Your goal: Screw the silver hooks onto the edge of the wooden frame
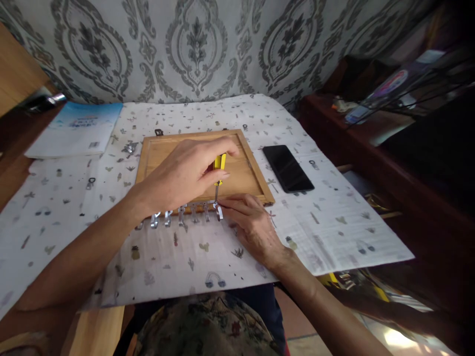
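Note:
My left hand (189,170) is closed around the yellow handle of a screwdriver (219,165), held nearly upright. Its shaft points down to the right end of a silver hook rail (200,206). That rail, with several curved metal hooks, lies along the near edge of a wooden framed board (243,168). My right hand (252,222) is closed at the rail's right end, fingers pressed together beside the screwdriver tip. Any screw under the tip is too small to make out. The left forearm and hand cover part of the board.
A black phone (288,169) lies right of the board. Small metal pieces (129,147) sit to its left, near a blue and white booklet (79,129). Under them is a patterned white cloth (208,274). A bottle (393,86) stands on the dark furniture at right.

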The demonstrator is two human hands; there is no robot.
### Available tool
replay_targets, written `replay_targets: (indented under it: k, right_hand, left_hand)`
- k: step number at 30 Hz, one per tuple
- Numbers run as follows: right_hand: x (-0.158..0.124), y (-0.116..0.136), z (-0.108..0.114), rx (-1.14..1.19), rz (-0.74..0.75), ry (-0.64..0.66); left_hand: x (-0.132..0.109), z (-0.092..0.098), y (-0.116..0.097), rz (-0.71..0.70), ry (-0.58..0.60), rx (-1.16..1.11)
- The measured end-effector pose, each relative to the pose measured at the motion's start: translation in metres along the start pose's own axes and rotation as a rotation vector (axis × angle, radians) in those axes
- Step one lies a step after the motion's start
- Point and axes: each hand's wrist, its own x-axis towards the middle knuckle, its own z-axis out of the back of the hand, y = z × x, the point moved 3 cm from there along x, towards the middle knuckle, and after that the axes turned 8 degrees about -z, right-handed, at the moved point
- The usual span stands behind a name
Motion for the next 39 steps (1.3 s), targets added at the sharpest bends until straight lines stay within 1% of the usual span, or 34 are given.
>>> replay_targets:
  k: [5, 8, 11, 15, 18, 27, 29, 34, 39]
  right_hand:
    - [-0.0003, 0.0, 0.0002, -0.002, 0.015, -0.014]
    - [-0.0007, -0.0009, -0.001, -0.001, 0.015, -0.022]
    - [-0.0006, -0.0008, -0.0017, 0.003, 0.014, -0.022]
    - [-0.0004, -0.0001, -0.0015, 0.0, 0.019, -0.013]
    - [-0.0008, -0.0009, -0.0016, 0.001, 0.005, 0.003]
    - [-0.0007, 0.0003, -0.0002, -0.005, -0.001, -0.006]
    - [-0.0003, 0.0007, 0.0, 0.0, 0.001, -0.006]
    - [0.0002, 0.0006, -0.0004, 0.009, 0.006, -0.01]
    - [0.0002, 0.0005, -0.0011, 0.014, -0.007, -0.007]
  left_hand:
    - [-0.0002, 0.0026, -0.0033, -0.034, 0.056, -0.06]
    - [-0.0001, 0.0007, -0.0039, -0.037, 0.073, -0.116]
    - [0.0002, -0.0023, -0.0034, -0.034, 0.034, -0.122]
    - [0.0007, -0.0023, -0.0033, -0.03, -0.043, -0.024]
    - [0.0009, 0.0, -0.0036, -0.008, -0.061, -0.011]
    - [0.0011, 0.0047, -0.0073, -0.023, 0.0, -0.118]
    - [0.0004, 0.0028, -0.0068, -0.025, 0.003, -0.104]
    - [-0.0019, -0.0021, -0.0041, -0.024, -0.015, 0.017]
    - [-0.0024, -0.0025, -0.0038, -0.007, -0.021, 0.021]
